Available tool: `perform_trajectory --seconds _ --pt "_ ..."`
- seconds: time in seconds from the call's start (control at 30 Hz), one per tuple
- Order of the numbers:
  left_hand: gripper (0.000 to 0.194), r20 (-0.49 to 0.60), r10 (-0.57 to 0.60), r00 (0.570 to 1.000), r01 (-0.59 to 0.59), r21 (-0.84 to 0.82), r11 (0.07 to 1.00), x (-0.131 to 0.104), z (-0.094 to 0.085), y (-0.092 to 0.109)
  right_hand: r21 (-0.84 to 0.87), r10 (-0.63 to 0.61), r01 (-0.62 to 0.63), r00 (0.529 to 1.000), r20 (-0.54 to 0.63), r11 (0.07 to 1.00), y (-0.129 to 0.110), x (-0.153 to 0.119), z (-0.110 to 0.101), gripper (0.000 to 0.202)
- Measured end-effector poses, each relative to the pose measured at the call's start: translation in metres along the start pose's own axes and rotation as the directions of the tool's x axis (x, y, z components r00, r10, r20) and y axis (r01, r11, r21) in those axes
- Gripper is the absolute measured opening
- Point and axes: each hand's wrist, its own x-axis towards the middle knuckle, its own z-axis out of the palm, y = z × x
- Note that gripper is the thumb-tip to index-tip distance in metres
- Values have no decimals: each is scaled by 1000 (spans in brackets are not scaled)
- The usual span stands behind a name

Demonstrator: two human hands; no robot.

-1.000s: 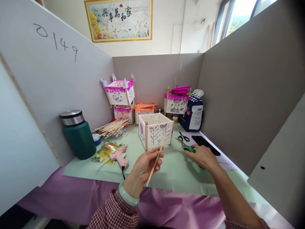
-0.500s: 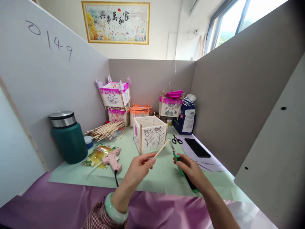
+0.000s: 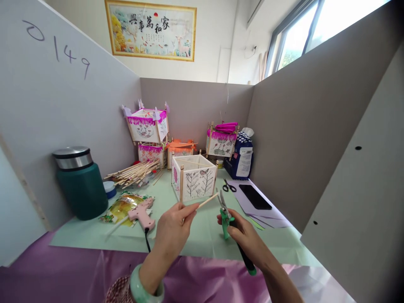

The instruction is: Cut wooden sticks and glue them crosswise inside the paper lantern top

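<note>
A thin stick (image 3: 208,200) is pinched by the left hand (image 3: 175,226); green clippers (image 3: 225,219) are gripped by the right hand (image 3: 248,236).

The left fingers (image 3: 190,210) hide the near end of the stick (image 3: 208,200); the right fingers (image 3: 239,216) cover part of the shears (image 3: 224,219). Whether stick and blades (image 3: 222,199) touch is too small to tell. The white box (image 3: 197,185) partly hides the orange-trimmed box (image 3: 180,146) behind.
</note>
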Motion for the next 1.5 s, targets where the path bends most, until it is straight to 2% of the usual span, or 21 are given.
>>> perform_trajectory --seconds 0.33,0.6,0.97,1.3,1.5 --pt "32 -42 136 990 -117 304 945 -3 6 -1 11 19 -19 1000 -6 1000 -7 2 1 39" --pt "35 -84 180 980 -152 264 953 0 6 0 5 35 -35 999 -8 999 -7 4 0 41" --pt "41 -30 221 975 -185 441 878 2 4 5 8 49 -48 999 -14 999 -8 3 0 41" --pt "34 -71 319 945 -234 532 814 0 4 8 39 54 -54 998 -10 998 -7 3 3 43" --pt "33 -78 318 945 -227 545 807 0 2 7 57 72 -71 997 -23 996 -7 4 0 37"
